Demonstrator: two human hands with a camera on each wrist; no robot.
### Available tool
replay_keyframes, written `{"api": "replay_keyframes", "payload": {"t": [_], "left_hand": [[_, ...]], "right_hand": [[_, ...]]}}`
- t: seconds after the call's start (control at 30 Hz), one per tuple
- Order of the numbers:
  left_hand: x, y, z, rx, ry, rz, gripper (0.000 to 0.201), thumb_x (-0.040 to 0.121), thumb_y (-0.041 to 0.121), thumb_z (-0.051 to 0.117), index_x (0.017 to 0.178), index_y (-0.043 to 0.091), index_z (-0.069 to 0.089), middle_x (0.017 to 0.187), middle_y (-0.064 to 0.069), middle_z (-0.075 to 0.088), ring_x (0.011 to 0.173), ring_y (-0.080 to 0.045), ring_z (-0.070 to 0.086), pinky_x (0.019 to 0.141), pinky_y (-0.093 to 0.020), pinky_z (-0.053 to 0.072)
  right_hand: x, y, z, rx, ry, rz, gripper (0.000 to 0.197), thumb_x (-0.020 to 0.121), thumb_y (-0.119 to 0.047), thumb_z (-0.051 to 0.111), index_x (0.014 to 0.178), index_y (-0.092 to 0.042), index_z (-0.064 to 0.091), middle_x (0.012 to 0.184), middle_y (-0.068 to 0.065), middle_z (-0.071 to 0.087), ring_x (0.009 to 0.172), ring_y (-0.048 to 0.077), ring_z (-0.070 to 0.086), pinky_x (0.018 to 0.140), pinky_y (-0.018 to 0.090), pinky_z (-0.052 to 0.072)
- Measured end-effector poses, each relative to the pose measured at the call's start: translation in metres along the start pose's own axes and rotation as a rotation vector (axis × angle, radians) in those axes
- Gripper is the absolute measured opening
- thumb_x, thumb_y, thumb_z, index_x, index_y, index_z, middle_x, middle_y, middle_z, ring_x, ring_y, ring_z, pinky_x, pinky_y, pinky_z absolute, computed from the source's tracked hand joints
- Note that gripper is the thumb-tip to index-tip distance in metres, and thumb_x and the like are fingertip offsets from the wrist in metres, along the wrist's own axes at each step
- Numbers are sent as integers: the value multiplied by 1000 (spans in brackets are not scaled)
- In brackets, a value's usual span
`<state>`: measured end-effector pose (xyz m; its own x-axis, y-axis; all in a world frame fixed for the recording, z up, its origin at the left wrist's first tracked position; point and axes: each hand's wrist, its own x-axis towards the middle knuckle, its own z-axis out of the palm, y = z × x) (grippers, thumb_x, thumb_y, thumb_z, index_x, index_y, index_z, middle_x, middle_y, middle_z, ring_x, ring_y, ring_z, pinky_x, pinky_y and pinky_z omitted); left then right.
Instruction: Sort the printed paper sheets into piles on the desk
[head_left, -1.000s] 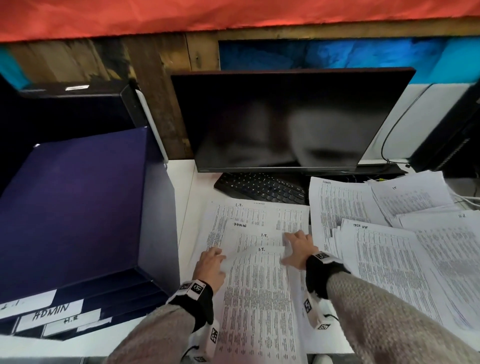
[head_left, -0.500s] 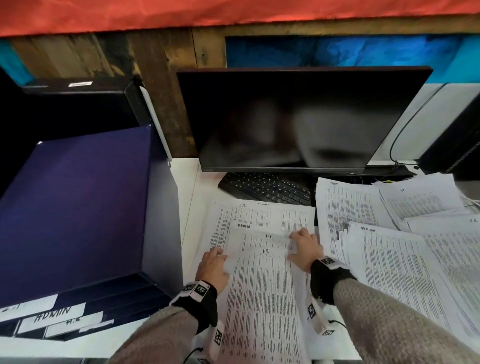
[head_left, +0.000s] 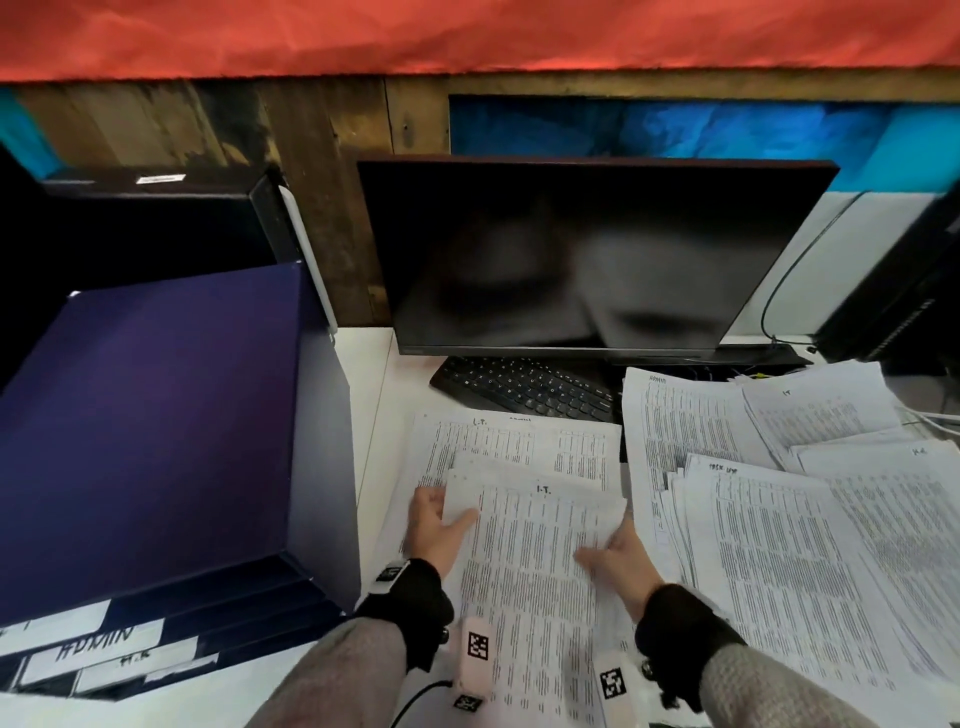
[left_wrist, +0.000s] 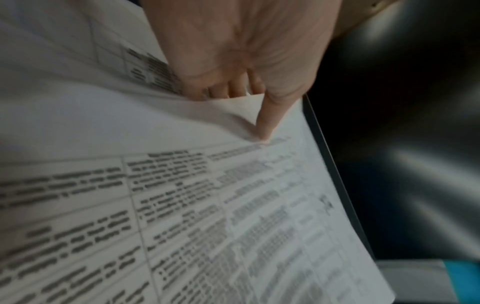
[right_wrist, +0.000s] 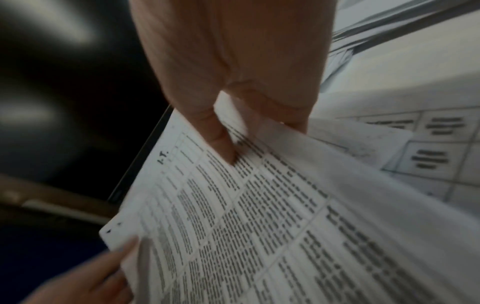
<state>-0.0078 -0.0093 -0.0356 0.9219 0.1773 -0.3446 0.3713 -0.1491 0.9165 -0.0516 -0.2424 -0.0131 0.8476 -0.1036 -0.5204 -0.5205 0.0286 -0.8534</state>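
A bundle of printed sheets marked "I.T." (head_left: 535, 525) is lifted off the desk in front of me. My left hand (head_left: 441, 519) pinches its left edge, thumb on top and fingers beneath (left_wrist: 233, 92). My right hand (head_left: 613, 558) pinches its right edge, thumb (right_wrist: 223, 144) on the print. Under the bundle lies another "I.T." pile (head_left: 514, 441). More printed piles (head_left: 779, 519) fan out across the desk at the right, with "ADMIN" and "H.R." written on some tops.
A dark blue stack of labelled trays (head_left: 156, 441) stands at the left. The black monitor (head_left: 587, 260) and keyboard (head_left: 524, 387) sit behind the papers. A black box (head_left: 904, 291) and cable (head_left: 779, 291) stand at the far right. White desk (head_left: 374, 415) shows between trays and papers.
Both hands were pressing flat on the top sheets; now they have slid to the bundle's side edges, pinched it and raised it slightly toward me.
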Motion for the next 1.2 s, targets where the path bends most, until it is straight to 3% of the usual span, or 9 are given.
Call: {"api": "replay_keyframes", "payload": {"t": [0.1,0.23,0.37,0.47,0.57,0.7,0.83,0.97,1.2], "left_hand": [[8,4,6,300,223,-7,31,92,21,57,121,12,48,120,-13,55,115,-32,51,99,-40,40],[21,6,-2,345,81,-192,30,96,16,46,123,8,53,129,-12,56,120,-32,51,100,-33,39],[18,5,-9,443,-37,-152,37,95,26,50,60,18,45,68,-4,51,74,-24,53,71,-27,37],[10,3,-13,503,-44,-101,47,95,24,52,54,19,28,55,2,32,55,-15,33,62,-25,25],[8,2,-19,406,-12,-52,43,90,23,60,57,24,34,63,4,41,70,-18,42,68,-24,30],[5,4,-25,409,14,5,23,86,18,65,68,17,52,71,2,55,76,-22,52,73,-25,41],[3,9,-21,700,-108,60,8,91,16,52,92,18,59,100,-1,54,97,-24,51,87,-32,43],[5,16,-15,831,-21,-71,29,95,25,39,111,32,63,152,-7,18,141,-30,15,115,-48,11],[9,15,-24,793,46,-186,15,88,23,48,88,34,59,131,-7,34,120,-32,33,105,-41,32]], "right_hand": [[-2,4,-1,-310,132,1,35,80,8,56,107,-14,55,102,13,68,92,28,65,82,40,55],[-5,3,-6,-455,147,46,27,82,6,52,105,-8,55,95,10,65,92,29,62,77,32,51],[-10,-4,-12,-491,52,16,28,83,7,50,90,-20,54,87,4,65,85,20,62,68,26,50],[-3,-1,-22,-494,100,46,22,82,4,49,94,-13,58,90,8,66,90,26,64,77,35,54],[1,4,-31,-448,111,80,16,82,1,53,91,-10,61,94,12,69,92,28,65,88,44,52],[1,8,-30,-366,130,82,12,83,1,56,86,-9,62,88,11,69,84,27,63,70,32,49],[5,12,-27,-317,169,49,14,81,1,56,88,-7,65,93,14,70,92,31,64,90,45,50],[3,10,-21,-274,168,18,15,85,0,55,94,-7,64,96,12,70,95,30,63,91,44,50],[8,6,-12,-305,149,-7,17,83,3,54,99,-2,58,98,18,67,95,36,64,83,46,53]]}}
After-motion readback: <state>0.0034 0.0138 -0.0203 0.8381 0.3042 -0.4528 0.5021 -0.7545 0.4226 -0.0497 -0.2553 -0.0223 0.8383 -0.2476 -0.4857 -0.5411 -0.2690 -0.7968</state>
